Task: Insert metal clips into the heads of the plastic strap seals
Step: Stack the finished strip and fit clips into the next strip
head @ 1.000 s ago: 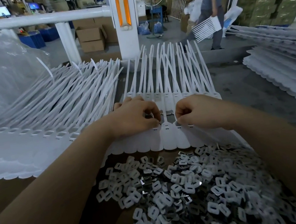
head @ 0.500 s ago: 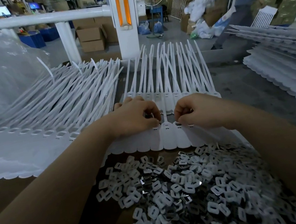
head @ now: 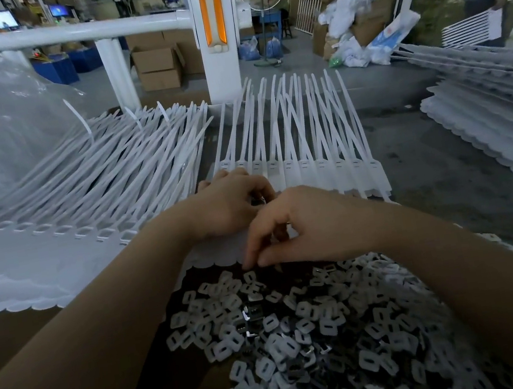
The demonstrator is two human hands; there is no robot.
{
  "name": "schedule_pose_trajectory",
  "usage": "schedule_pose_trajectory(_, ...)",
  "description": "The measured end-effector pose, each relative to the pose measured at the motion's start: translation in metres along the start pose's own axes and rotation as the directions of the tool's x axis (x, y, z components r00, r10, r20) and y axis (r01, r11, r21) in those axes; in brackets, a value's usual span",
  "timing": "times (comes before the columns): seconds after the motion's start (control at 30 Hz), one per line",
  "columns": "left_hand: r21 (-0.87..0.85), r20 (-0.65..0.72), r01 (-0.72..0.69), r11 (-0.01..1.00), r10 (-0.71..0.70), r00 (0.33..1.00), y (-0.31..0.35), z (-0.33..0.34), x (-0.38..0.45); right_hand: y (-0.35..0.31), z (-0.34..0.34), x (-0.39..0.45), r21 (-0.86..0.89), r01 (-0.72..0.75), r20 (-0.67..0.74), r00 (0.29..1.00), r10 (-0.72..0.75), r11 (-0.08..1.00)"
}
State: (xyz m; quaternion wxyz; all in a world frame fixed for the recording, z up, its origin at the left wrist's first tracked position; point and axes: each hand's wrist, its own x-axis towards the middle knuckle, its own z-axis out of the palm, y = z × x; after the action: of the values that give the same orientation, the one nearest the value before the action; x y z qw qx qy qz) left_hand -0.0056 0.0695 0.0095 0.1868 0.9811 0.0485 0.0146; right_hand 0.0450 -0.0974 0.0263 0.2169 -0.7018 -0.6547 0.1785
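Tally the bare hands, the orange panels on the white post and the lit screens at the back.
Bare hands: 2, left hand and right hand
Orange panels on the white post: 2
Lit screens: 2
Total: 6

white strap seals, silver metal clips, orange-striped white post

Lower centre: the heap of clips fills the box bottom; bare cardboard lies open to its left.
Middle: both hands, the left hand and the right hand, crowd the strap heads.
Left: a stack of straps blocks the table.
Right: grey tabletop lies open up to another stack.
Upper centre: a white post stands behind the strap tips.
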Motion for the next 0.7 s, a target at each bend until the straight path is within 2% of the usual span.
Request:
schedule_pose_trajectory(0.3, -0.040, -0.003, 0.000, 0.999, 0.000, 1.000, -0.0042, 0.0005, 0.0005, -0.0036, 0.0074, 0.0031, -0.157, -0.004, 0.062, 0.998, 0.014, 0.988)
schedule_pose_trajectory(0.7, -0.029, -0.007, -0.003, 1.000, 0.002, 1.000, -0.0068, 0.0024, 0.0030, -0.0008, 0.0028, 0.0015, -0.063, -0.039, 0.091, 0.995, 0.044, 0.997)
